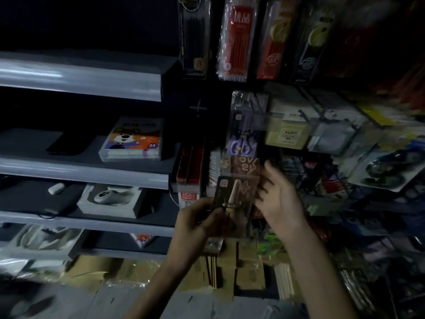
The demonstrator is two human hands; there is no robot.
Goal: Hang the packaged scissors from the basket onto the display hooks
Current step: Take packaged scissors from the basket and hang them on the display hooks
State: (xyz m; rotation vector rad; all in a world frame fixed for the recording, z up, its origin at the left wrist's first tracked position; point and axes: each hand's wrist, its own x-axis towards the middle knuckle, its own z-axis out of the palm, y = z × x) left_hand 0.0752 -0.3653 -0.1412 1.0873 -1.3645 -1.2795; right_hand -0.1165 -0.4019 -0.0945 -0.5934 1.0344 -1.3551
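A dark packaged pair of scissors (232, 196) is held up in front of the display, in the middle of the head view. My left hand (197, 223) grips its lower left edge with curled fingers. My right hand (279, 200) is at the package's right side, fingers spread and mostly straight, touching its edge. Above it hang more packages with purple and brown cards (245, 143) on a hook. The basket is out of view. The image is dim and blurred.
Grey shelves (87, 166) at the left carry a marker box (133, 139) and boxed items. Pen and refill packs (236, 40) hang above. Packed hooks of goods (358, 139) fill the right. Cardboard boxes (243, 268) sit low down.
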